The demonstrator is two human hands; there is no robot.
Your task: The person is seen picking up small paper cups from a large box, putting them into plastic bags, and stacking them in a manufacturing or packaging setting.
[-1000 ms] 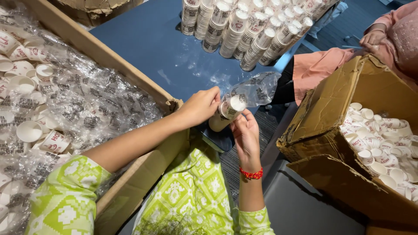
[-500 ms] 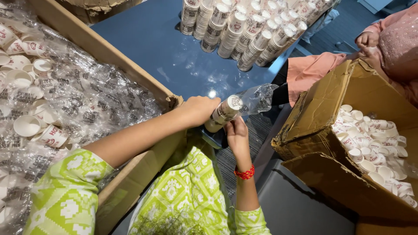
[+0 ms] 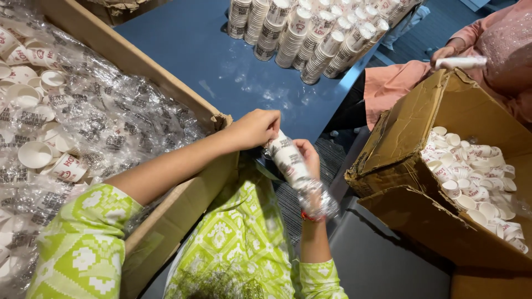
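Note:
My left hand [image 3: 256, 128] and my right hand [image 3: 306, 156] both grip a stack of white printed paper cups [image 3: 288, 159] wrapped in a clear plastic sleeve. The stack lies tilted, its top under my left fingers, and the loose end of the sleeve [image 3: 318, 198] hangs down over my right wrist, which wears a red bangle. I wear green patterned sleeves. The hands sit just in front of the dark blue table [image 3: 221, 72], between two cardboard boxes.
A cardboard box [image 3: 166, 72] on the left holds several loose cups under crinkled plastic film. A torn cardboard box [image 3: 410, 166] on the right holds more cups. Rows of stacked cups [image 3: 310, 33] stand at the table's far side. Another person in pink [image 3: 487, 50] holds a white roll.
The wrapped stack has swung over: its plastic tail, earlier pointing up to the right, now hangs down past my right wrist. Both hands kept their hold and dropped slightly.

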